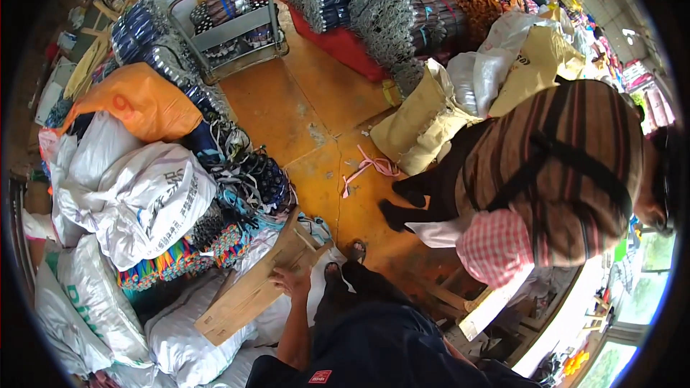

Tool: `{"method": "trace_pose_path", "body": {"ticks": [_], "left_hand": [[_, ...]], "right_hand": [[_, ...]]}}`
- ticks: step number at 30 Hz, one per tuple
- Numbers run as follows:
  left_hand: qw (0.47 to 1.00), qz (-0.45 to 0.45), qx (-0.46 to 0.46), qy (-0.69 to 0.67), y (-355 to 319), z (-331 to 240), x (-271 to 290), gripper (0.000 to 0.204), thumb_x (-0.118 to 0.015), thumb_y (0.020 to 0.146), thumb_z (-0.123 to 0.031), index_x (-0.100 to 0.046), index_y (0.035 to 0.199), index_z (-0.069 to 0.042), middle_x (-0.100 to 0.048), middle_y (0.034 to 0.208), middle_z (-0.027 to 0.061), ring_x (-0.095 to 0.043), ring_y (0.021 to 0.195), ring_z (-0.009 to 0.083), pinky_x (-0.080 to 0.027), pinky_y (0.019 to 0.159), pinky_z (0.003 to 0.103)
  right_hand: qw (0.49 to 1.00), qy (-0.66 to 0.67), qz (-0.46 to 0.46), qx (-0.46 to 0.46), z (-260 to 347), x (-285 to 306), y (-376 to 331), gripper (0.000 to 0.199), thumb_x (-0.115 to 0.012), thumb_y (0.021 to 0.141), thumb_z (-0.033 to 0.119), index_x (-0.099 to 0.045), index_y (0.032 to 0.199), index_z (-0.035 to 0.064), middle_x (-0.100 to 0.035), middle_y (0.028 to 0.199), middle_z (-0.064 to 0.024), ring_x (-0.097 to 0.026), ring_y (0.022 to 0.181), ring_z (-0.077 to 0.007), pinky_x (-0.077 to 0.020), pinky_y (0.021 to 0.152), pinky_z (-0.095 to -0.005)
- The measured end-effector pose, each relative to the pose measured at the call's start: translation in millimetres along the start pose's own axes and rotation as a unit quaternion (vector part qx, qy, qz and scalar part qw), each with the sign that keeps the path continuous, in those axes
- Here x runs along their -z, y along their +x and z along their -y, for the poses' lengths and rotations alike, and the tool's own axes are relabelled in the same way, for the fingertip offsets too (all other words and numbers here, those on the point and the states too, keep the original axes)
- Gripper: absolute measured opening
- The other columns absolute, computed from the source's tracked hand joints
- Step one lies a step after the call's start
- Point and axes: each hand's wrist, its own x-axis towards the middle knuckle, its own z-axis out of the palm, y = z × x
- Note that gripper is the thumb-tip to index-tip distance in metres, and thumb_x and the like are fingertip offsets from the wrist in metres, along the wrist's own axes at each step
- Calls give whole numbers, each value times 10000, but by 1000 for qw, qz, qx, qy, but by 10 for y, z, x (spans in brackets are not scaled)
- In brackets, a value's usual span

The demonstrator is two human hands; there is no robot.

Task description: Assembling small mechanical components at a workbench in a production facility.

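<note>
One of the hands [291, 282] grips the wooden board [255, 289] near its top edge.

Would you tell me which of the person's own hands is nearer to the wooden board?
Left. The left hand rests on the wooden board, gripping its upper edge. The right hand is not in view.

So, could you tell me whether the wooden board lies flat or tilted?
Tilted: the wooden board slopes across white sacks, with the left hand on it.

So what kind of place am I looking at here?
Probably a wholesale stockroom or market store: stuffed white sacks, stacked bundles of packed goods and a metal trolley crowd an orange floor.
</note>
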Motion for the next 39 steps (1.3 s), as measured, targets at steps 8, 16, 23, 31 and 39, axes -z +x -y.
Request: {"method": "trace_pose_path", "body": {"ticks": [8, 16, 23, 31, 39], "left_hand": [[1000, 0, 15, 16, 75, 81, -96, 1271, -772, 625, -567, -11, 1446, 37, -3, 1436, 409, -121, 1316, 581, -195, 1075, 592], [995, 69, 62, 32, 197, 156, -118, 1331, -751, 619, -619, 106, 1461, -45, 95, 1460, 373, -48, 1348, 562, -204, 1085, 581], [989, 9, -40, 144, 1099, -468, -136, 1044, -737, 672, -573, -256, 1391, 13, -281, 1363, 364, -409, 1200, 489, -427, 904, 516], [944, 138, -220, 202, 2135, -1807, 232, 837, -731, 701, -529, -421, 1251, 22, -456, 1199, 317, -534, 1035, 428, -475, 775, 459], [833, 277, -391, 275, 2929, -3084, 487, 656, -725, 731, -485, -586, 1111, 31, -631, 1036, 270, -659, 871, 367, -522, 645, 403]], "right_hand": [[999, 25, -12, -17, 205, 36, 266, 279, -577, 843, 328, -700, 808, 80, -645, 725, -138, -632, 709, -200, -497, 656, -368], [999, 28, -17, -11, 697, 246, 1076, 281, -577, 844, 326, -700, 803, 77, -643, 715, -133, -629, 694, -200, -496, 646, -366], [999, 21, -29, -2, 1823, 679, 2113, 283, -577, 845, 326, -700, 799, 75, -642, 706, -129, -627, 681, -200, -494, 639, -365], [1000, -3, -30, -5, 3136, 1345, 3095, 285, -578, 847, 324, -699, 795, 72, -640, 695, -125, -625, 665, -200, -493, 630, -363], [999, -2, -30, -31, 4147, 1882, 3839, 288, -578, 848, 323, -699, 790, 69, -639, 685, -120, -623, 650, -199, -492, 620, -361]]}}
